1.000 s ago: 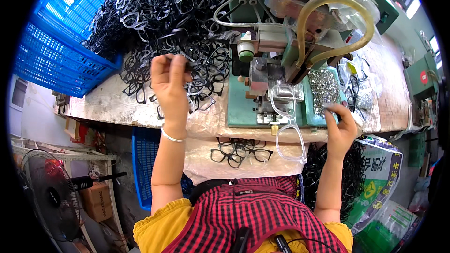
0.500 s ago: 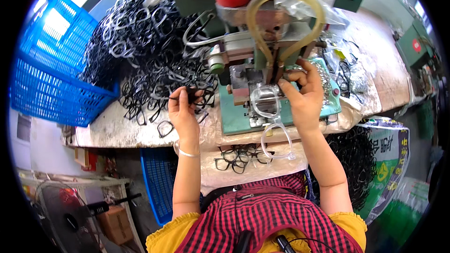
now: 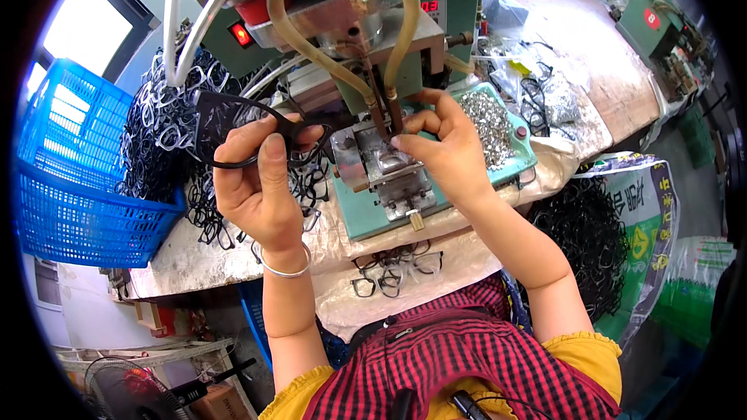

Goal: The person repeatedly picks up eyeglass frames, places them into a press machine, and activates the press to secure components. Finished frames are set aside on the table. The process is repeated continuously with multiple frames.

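Note:
My left hand (image 3: 261, 179) is closed on a black eyeglass frame (image 3: 289, 129), raised to the left of the press. Thumb and fingers grip it near the bridge, and the rims stick out on both sides. My right hand (image 3: 455, 148) is at the press, its thumb and index fingertips close together beside the two prongs (image 3: 387, 118) above the metal fixture (image 3: 389, 162). Whatever those fingertips hold is too small or hidden to make out. No eyeglass frame shows in the fixture. A yellowish tube (image 3: 408, 0) loops down to the prongs.
A tray of small metal parts (image 3: 492, 128) sits right of the fixture on the green base (image 3: 358, 214). Heaped eyeglass frames (image 3: 167, 128) and a blue basket (image 3: 93, 214) are at the left. Several frames (image 3: 389, 272) lie on my lap cloth. A sack of black frames (image 3: 583, 241) stands right.
The clear frame at the fixture is gone from there. My left hand has risen from the pile with the black frame. The view has shifted, and my right hand stays by the prongs.

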Demonstrator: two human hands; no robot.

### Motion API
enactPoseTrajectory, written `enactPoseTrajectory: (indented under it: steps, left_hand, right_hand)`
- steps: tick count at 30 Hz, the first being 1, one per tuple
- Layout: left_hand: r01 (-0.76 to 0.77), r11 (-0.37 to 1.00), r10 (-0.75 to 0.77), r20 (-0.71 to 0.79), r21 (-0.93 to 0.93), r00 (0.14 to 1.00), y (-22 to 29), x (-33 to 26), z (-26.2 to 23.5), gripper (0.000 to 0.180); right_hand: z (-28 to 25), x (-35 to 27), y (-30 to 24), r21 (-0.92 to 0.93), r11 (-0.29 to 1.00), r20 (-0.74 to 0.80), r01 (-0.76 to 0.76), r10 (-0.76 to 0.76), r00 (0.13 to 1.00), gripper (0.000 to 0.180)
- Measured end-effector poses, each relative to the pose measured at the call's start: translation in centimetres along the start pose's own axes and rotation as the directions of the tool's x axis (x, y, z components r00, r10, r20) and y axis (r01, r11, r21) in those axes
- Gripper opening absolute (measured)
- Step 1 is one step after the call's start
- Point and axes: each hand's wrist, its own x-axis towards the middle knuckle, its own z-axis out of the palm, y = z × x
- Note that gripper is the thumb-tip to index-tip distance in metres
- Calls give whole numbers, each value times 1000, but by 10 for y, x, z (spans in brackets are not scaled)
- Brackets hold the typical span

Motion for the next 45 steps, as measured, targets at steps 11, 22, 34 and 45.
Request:
enactPoseTrajectory:
  steps: [11, 22, 34, 45]
  left_hand:
    - [-211, 937, 53, 483, 277, 874, 13, -36, -11, 18]
    - [-361, 891, 128, 610, 275, 782, -12, -61, 18, 23]
    - [-103, 747, -95, 259, 657, 961, 6, -148, -57, 41]
    - [180, 395, -239, -89, 901, 967, -35, -24, -144, 22]
  right_hand:
    - [-26, -21, -20, -162, 970, 211, 180, -144, 967, 68]
    - [-121, 4, 73, -879, 381, 27, 287, -560, 828, 24]
    - [-122, 13, 71, -970, 116, 136, 212, -463, 876, 16]
    - [-102, 35, 69, -779, 560, -115, 282, -569, 814, 12]
